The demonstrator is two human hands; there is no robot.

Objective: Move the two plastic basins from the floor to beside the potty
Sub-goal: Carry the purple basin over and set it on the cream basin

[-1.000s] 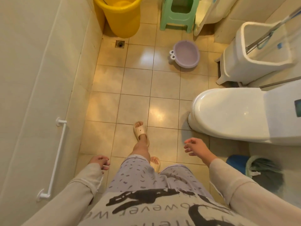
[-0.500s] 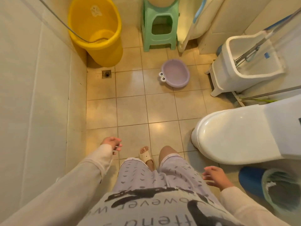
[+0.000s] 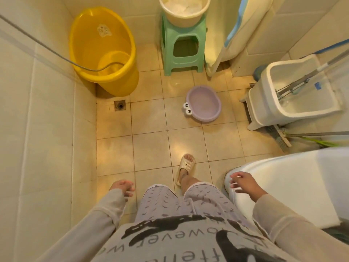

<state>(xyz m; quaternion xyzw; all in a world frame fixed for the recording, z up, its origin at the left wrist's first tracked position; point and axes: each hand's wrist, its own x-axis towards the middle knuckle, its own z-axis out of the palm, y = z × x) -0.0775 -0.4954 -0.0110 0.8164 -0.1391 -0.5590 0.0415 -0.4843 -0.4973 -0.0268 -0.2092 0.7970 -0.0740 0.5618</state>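
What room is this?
Most likely a home bathroom. There is a white toilet on the right, a drain set in the tiled floor, and a yellow tub in the corner.

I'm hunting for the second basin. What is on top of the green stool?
A cream basin sits on the green stool, with something white inside it. Its far rim is out of frame; the stool's top is covered.
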